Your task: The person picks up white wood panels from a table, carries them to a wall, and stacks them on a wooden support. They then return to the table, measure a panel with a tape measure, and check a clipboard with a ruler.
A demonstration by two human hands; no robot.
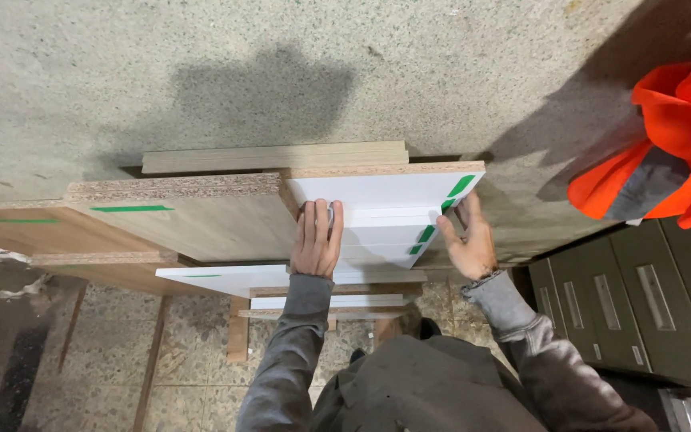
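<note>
- Head view: my left hand [317,240] lies flat on the stack of white panels [381,220], fingers straight and close together, palm down near the stack's left edge; this grip presses and closes on nothing.
- My right hand [467,240] sits at the stack's right edge, at about 3 o'clock from the left hand, fingers spread along the side of the panels, thumb on the top face; this grip is open against the edge, not closed round it.
- The white panels lie stepped, each lower one sticking out a little nearer to me, with green tape marks [460,186] along their right ends.
- At 9 o'clock from my left hand a wood-grain board [201,220] butts against the white stack, its raw chipboard edge facing away from me; a narrower strip [273,158] lies beyond both, at 12 o'clock.
- Open room: bare speckled floor [201,72] stretches beyond the stack at 12 o'clock, and a strip of it runs along the right edge past my right hand.
- At 3 to 4 o'clock a grey drawer cabinet [641,304] stands near, with an orange garment [673,152] above it, cut off by the picture's edge.
- Under the stack, more panels and a wooden support [238,328] show only in part; my own arms and body hide the rest.
- The wood-grain boards run out of view at the left.
</note>
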